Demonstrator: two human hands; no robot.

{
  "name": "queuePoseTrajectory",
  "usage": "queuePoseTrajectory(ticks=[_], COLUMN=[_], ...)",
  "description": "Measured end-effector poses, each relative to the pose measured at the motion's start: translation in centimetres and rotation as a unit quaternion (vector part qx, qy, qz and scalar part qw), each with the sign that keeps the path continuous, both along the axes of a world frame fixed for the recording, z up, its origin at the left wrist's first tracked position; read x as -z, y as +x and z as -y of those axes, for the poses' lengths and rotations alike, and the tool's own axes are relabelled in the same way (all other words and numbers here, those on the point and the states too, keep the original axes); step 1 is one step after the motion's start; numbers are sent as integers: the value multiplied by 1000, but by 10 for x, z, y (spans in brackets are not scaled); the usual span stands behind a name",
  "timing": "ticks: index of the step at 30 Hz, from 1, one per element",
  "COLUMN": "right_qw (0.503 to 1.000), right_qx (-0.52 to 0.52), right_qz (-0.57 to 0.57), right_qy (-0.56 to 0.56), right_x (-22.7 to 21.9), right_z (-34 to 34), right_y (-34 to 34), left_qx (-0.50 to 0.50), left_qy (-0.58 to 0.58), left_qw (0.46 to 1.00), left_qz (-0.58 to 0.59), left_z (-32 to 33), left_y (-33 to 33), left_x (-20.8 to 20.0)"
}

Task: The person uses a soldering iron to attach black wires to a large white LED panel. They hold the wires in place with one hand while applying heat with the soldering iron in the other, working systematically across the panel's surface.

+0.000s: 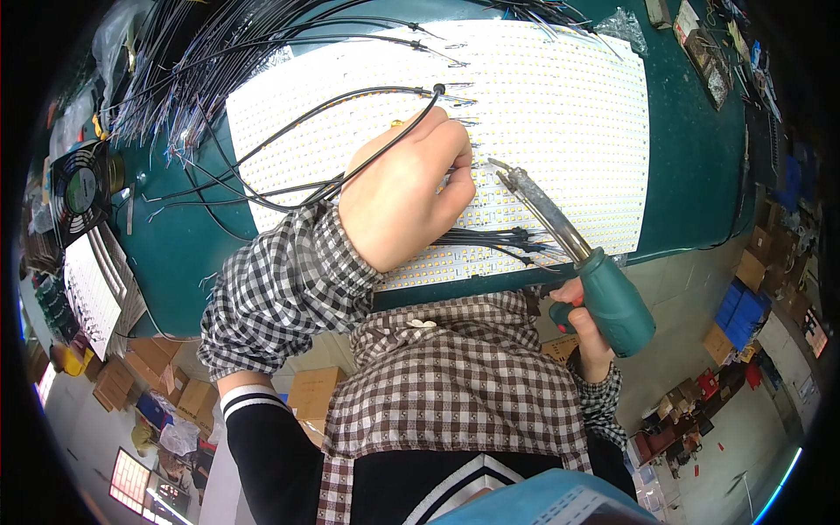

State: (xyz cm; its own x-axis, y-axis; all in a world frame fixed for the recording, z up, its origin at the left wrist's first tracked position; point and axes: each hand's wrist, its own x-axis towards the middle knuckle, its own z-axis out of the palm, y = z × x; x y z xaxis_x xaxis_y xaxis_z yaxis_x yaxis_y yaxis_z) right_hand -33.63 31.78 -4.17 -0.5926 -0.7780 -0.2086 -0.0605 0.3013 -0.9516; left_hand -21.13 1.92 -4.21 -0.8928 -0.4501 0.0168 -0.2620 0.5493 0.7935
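My left hand (404, 188) is closed in a pinch above a white LED panel (569, 114) dotted with rows of small yellow chips. What lies between its fingertips is mostly hidden. A black cable (394, 137) arches over the back of this hand, its collared end beyond the knuckles. In my right hand (592, 337) is a soldering gun (617, 302) with a green body and a red trigger. Its metal tip points at the panel, just right of my left fingertips. Thin wire ends stand in a column along the panel's middle.
A bundle of black cables (188, 66) covers the table's far left. More cables (490, 237) lie near the panel's front edge. On the left are a small fan (80, 188) and a stack of white sheets (96, 284). Cardboard boxes (315, 392) stand on the floor.
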Motion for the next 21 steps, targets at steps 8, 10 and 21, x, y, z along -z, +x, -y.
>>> queuePoseTrajectory(ticks=[8,10,21], right_qw=[995,994,996], right_qx=[50,57,41], right_qz=[83,89,79], right_qy=[-2,0,-10], right_x=[-16,-17,-13], right_z=[18,16,10], right_y=[4,3,0], left_qx=[5,10,65], left_qy=[35,71,23], left_qw=[999,997,997], left_qz=[-16,-22,28], left_z=[3,7,16], left_y=[1,-1,-7], left_x=[1,-1,-3])
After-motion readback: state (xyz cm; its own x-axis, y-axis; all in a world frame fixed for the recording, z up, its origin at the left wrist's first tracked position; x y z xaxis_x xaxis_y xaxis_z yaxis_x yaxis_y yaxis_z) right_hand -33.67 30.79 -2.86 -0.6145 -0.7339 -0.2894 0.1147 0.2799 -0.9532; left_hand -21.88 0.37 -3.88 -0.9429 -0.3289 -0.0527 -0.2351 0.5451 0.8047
